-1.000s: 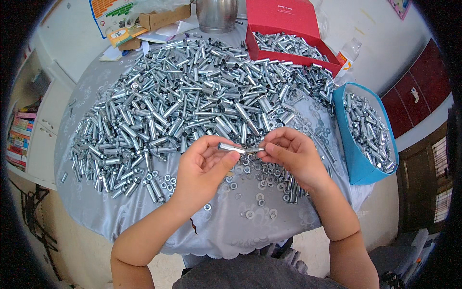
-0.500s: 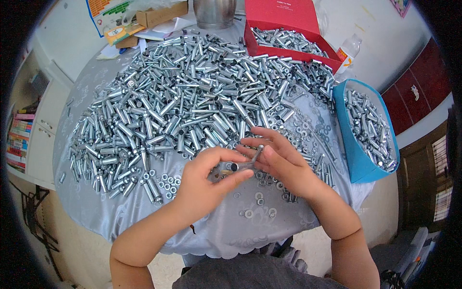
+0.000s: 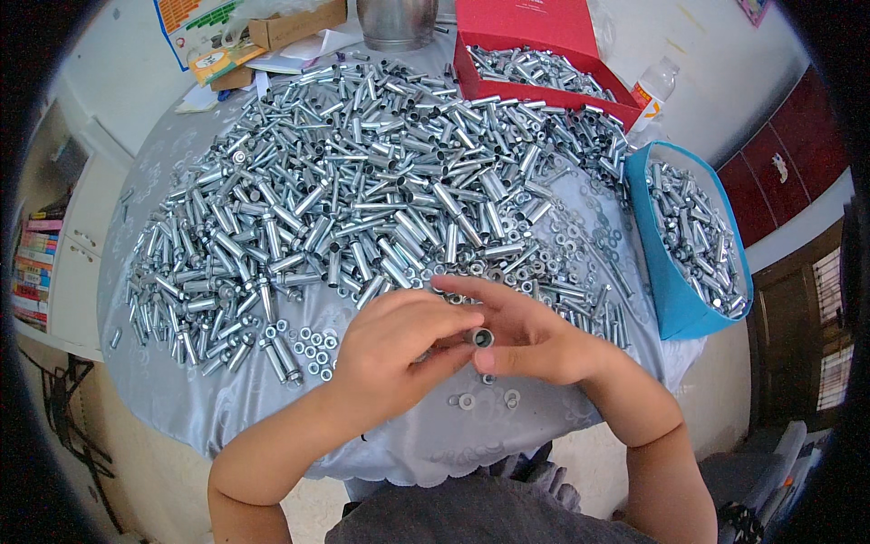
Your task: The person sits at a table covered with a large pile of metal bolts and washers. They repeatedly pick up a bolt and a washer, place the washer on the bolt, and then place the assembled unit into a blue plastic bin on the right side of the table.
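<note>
Close together over the table's near side, my two hands meet around a metal sleeve (image 3: 482, 338), whose round open end faces up toward me. My left hand (image 3: 390, 349) is closed, pinching the sleeve between thumb and fingers. Curled against it from the other side is my right hand (image 3: 548, 340), its thumb just under the sleeve's end and its index finger stretched out above. What the right fingers hold behind the sleeve is hidden. Beyond the hands spreads a big heap of metal sleeves and bolts (image 3: 362, 190). Loose washers and nuts (image 3: 566, 243) lie right of it.
A silvery patterned cloth (image 3: 272, 417) covers the round table. A blue fabric bin (image 3: 693, 313) of bolts stands right; an open red box (image 3: 526, 25) holds more at the back. Behind are a plastic bottle (image 3: 654, 91), a metal pot (image 3: 396, 23) and a cardboard box (image 3: 299, 25).
My hands have drawn together and the sleeve's open end has turned toward me. The bolt seen in my right fingers is now out of sight.
</note>
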A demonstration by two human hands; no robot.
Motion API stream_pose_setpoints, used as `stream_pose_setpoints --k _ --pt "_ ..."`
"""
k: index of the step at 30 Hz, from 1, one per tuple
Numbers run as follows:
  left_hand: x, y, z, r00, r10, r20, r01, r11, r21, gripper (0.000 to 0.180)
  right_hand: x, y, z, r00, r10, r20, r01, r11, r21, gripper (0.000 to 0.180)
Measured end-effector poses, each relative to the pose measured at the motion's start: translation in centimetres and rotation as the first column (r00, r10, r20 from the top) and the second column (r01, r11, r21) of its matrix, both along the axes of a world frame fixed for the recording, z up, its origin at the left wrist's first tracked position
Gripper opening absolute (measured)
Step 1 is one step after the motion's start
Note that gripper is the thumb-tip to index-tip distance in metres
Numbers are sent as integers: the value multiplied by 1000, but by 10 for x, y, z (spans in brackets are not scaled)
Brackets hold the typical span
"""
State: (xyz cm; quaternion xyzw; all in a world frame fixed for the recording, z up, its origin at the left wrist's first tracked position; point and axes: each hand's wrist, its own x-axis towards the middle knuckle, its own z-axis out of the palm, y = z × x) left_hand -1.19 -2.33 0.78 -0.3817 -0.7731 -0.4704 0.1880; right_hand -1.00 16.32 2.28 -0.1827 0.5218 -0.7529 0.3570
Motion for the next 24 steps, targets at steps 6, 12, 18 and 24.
stream_pose_setpoints --k 6,12,18,24 --pt "-2 4 -1 992 34 -123 -38 999 -28 31 -3 3 12 997 -14 73 10 998 55 71" --pt "-3 1 -2 977 65 -203 -84 993 -86 32 -1 -1 6 994 -70 80 79 991 -111 59" --pt "-9 -2 0 978 88 -191 -105 991 -80 28 -3 -1 -2 955 -291 -48 295 946 134 32" --pt "-5 -1 0 999 30 -28 -30 999 -23 8 -6 6 12 970 -163 -182 220 905 364 30"
